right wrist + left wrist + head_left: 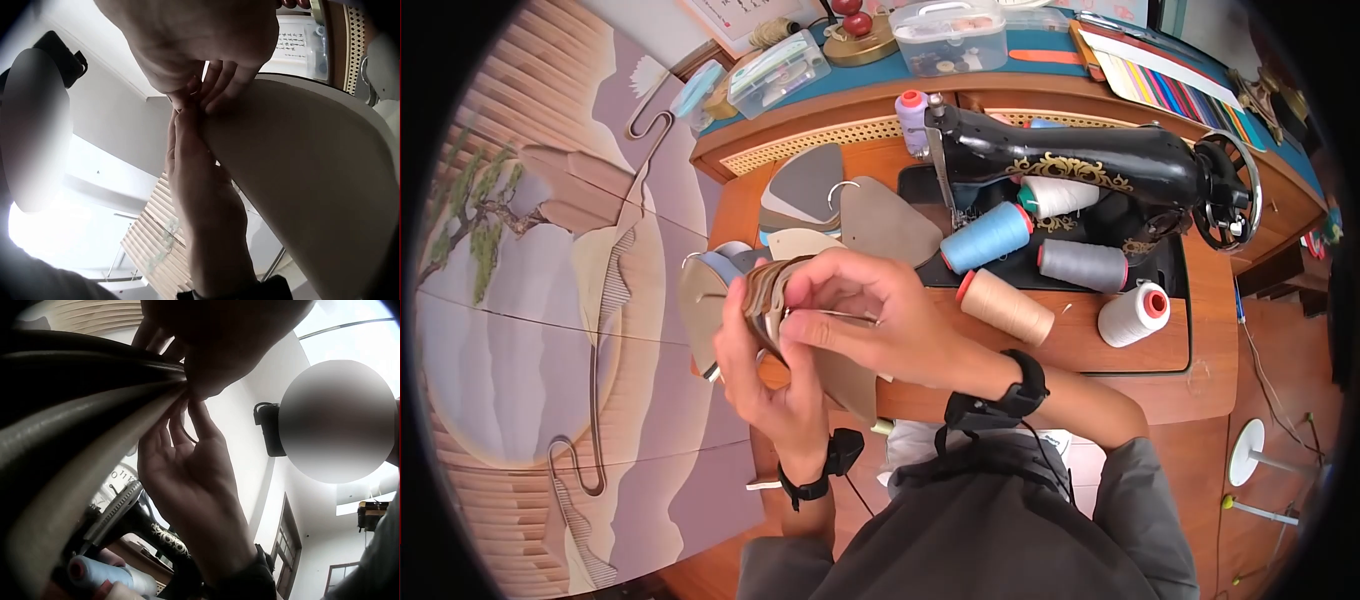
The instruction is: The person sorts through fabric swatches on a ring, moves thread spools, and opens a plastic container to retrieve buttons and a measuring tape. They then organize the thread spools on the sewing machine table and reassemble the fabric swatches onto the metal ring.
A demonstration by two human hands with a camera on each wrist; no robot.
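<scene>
A thick bundle of brown, tan and cream swatches [768,292] stands between the two hands, its layered edges showing in the head view. My left hand [775,395] grips the bundle from below and the left side. My right hand [885,310] meets it at one corner, thumb and fingertips pinching a thin metal ring [840,316] there. The ring curves under the fingers in the left wrist view. One broad grey-brown swatch face [300,156] fills the right side of the right wrist view. Where the ring meets the swatches is hidden by fingers.
More ringed swatches [890,222] lie on the wooden table [1210,350]. A black sewing machine [1070,150] stands at the back, with blue [988,237], grey [1083,264], beige [1007,307] and white [1133,315] thread cones before it. Plastic boxes [950,40] line the shelf.
</scene>
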